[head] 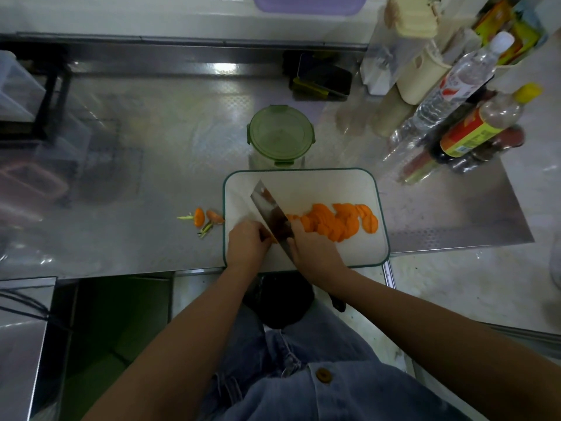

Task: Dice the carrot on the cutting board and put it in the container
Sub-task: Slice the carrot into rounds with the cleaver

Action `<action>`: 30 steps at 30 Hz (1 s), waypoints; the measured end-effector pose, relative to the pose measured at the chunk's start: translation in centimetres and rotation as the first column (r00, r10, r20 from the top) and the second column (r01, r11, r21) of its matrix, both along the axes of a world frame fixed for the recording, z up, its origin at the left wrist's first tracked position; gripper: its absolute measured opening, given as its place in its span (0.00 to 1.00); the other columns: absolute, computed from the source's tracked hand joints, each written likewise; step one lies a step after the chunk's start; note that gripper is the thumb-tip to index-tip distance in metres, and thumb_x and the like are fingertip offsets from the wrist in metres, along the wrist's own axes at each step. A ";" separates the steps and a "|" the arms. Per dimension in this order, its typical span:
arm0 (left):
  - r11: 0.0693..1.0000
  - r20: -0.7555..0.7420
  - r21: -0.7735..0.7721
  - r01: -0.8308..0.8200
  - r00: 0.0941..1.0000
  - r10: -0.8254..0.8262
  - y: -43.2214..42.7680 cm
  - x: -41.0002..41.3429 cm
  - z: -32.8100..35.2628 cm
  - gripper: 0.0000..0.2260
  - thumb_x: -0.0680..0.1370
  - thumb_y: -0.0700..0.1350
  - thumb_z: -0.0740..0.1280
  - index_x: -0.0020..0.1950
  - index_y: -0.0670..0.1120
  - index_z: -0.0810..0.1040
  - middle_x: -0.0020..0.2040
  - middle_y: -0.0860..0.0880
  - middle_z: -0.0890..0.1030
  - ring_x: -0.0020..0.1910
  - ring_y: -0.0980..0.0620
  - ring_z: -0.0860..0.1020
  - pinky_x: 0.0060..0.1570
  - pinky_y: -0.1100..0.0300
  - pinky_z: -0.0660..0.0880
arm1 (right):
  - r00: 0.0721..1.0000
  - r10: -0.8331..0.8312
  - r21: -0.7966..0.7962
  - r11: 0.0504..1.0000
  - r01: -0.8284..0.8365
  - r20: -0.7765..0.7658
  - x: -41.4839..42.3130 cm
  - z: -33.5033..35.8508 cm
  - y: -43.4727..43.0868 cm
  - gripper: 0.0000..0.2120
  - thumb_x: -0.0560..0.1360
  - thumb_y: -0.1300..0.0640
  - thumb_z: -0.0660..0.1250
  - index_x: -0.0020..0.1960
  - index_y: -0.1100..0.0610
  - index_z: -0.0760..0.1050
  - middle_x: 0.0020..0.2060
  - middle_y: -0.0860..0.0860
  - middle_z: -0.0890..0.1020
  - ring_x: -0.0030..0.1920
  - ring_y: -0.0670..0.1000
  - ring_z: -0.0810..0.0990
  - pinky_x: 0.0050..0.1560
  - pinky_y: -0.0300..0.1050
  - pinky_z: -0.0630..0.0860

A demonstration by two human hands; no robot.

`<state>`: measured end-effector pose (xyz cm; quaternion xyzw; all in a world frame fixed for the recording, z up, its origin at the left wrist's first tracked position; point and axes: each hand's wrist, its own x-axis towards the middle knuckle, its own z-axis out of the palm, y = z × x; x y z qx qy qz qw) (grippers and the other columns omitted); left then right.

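while the knife (271,209) stands between the two hands, the last bit of carrot (274,239) sits just left of the blade, under the left hand (247,242). only a tiny orange edge peeks out, so i cannot tell which way its long side runs. the left hand is the nearer one. its fingers are curled down and seem to hold that bit on the cutting board (306,186). the right hand (315,250) is wrapped tight round the knife, and the blade points away and to the left. the slices (337,222) lie in a heap right of the blade, on the board. they are rounds, not small cubes yet. the container (280,133) sits just behind the board with its lid on. i think it must be opened before carrot goes in.
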<state>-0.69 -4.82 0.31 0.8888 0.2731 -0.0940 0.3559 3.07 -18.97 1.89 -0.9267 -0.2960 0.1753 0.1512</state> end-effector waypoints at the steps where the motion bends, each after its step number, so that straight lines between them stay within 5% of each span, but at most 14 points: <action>1: 1.000 -0.001 0.003 -0.002 1.000 0.002 0.0 0.0 0.0 0.05 0.75 0.42 0.69 0.46 0.43 0.84 0.45 0.44 0.83 0.44 0.47 0.80 0.44 0.59 0.72 | 1.000 0.014 -0.010 1.000 -0.014 -0.001 -0.1 0.0 0.1 0.18 0.81 0.55 0.55 0.69 0.60 0.61 0.41 0.55 0.80 0.34 0.53 0.77 0.32 0.49 0.75; 13: 1.000 -0.021 0.023 0.005 1.000 -0.004 0.1 0.2 -0.4 0.06 0.74 0.44 0.70 0.42 0.42 0.83 0.39 0.44 0.82 0.36 0.50 0.76 0.38 0.60 0.67 | 0.999 -0.015 0.014 1.000 0.014 0.033 -0.5 -1.3 1.0 0.18 0.81 0.54 0.57 0.67 0.61 0.63 0.46 0.56 0.78 0.39 0.57 0.78 0.34 0.53 0.76; 23: 0.995 -0.012 0.077 0.066 0.998 -0.065 0.1 0.4 -0.7 0.05 0.73 0.43 0.71 0.46 0.42 0.80 0.46 0.44 0.81 0.46 0.45 0.78 0.45 0.57 0.71 | 0.975 -0.182 0.238 0.949 0.208 -0.130 2.3 0.2 -1.5 0.12 0.81 0.57 0.57 0.59 0.64 0.68 0.43 0.61 0.80 0.41 0.60 0.78 0.38 0.47 0.67; 28: 0.899 0.068 0.387 0.204 0.966 -0.248 -1.6 1.2 -1.0 0.07 0.69 0.42 0.71 0.44 0.41 0.79 0.42 0.40 0.76 0.44 0.39 0.75 0.40 0.51 0.70 | 0.930 -0.252 0.272 0.906 0.324 -0.269 3.5 0.4 -4.9 0.11 0.81 0.57 0.58 0.61 0.58 0.68 0.35 0.43 0.70 0.38 0.50 0.73 0.39 0.45 0.69; 30: 0.823 0.067 0.496 0.275 0.934 -0.352 -2.9 2.2 -0.7 0.11 0.66 0.47 0.72 0.43 0.43 0.77 0.43 0.41 0.75 0.42 0.40 0.74 0.38 0.51 0.70 | 0.923 -0.300 0.252 0.899 0.359 -0.242 3.8 0.5 -6.5 0.10 0.80 0.56 0.58 0.61 0.56 0.67 0.35 0.45 0.71 0.37 0.53 0.74 0.38 0.47 0.71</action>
